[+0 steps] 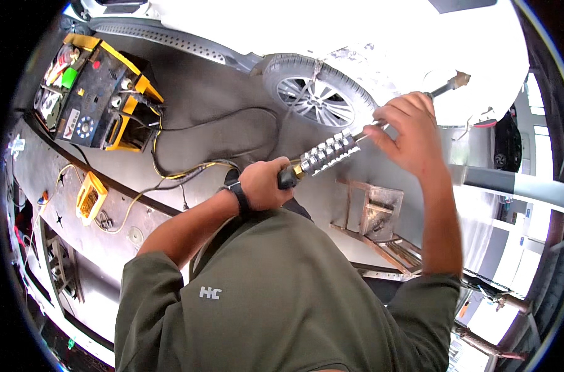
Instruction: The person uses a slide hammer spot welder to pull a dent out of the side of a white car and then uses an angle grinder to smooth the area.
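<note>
I hold a slide-hammer dent puller (330, 152) with a knobbly chrome weight on its rod, slanting up to the right toward the white car body (412, 43). My left hand (264, 184), a dark watch band at its wrist, is closed round the black rear handle. Farther forward, my right hand (409, 133) has its fingers curled round the rod beyond the weight. The puller's dark front end meets or nearly meets a brownish bare patch (460, 79) on the panel; I cannot tell whether it touches.
Below the scuffed bodywork is a car wheel (316, 99). A black and yellow machine (86, 102) stands at left, its cables (232, 110) looping across the floor. A yellow tray (91, 197) of small parts lies nearer. A rusty metal stand (381, 211) is at right.
</note>
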{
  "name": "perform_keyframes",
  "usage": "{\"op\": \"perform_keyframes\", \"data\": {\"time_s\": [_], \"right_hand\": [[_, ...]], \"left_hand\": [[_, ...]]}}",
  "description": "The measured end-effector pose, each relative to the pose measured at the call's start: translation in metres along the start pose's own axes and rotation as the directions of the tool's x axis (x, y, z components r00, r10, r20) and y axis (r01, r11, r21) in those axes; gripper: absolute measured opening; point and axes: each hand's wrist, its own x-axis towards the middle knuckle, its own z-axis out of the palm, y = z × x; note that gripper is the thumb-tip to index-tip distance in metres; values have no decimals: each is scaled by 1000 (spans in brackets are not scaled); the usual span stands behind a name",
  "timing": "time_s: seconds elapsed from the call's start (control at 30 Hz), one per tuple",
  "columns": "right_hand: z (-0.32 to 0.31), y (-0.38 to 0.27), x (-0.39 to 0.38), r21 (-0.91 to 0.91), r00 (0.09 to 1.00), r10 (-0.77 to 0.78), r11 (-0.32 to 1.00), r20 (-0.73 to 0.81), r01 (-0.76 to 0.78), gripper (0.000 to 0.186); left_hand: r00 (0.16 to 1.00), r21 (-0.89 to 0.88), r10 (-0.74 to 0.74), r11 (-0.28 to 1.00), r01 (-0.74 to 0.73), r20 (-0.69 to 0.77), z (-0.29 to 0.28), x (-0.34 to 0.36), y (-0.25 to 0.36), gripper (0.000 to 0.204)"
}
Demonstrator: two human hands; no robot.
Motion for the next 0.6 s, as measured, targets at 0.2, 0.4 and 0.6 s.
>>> {"op": "perform_keyframes", "data": {"time_s": [0.2, 0.4, 0.6], "right_hand": [[171, -70, -54, 829, 643, 575, 120, -507, 546, 36], [155, -113, -14, 817, 990, 87, -558, -115, 143, 53], [156, -112, -19, 880, 987, 14, -452, -161, 150, 48]], "left_hand": [[982, -49, 190, 980, -190, -5, -25, -2, 7, 36], [971, -90, 211, 975, -202, 108, -17, 3, -2, 54], [942, -285, 279, 933, -220, 187, -5, 13, -8, 59]]}}
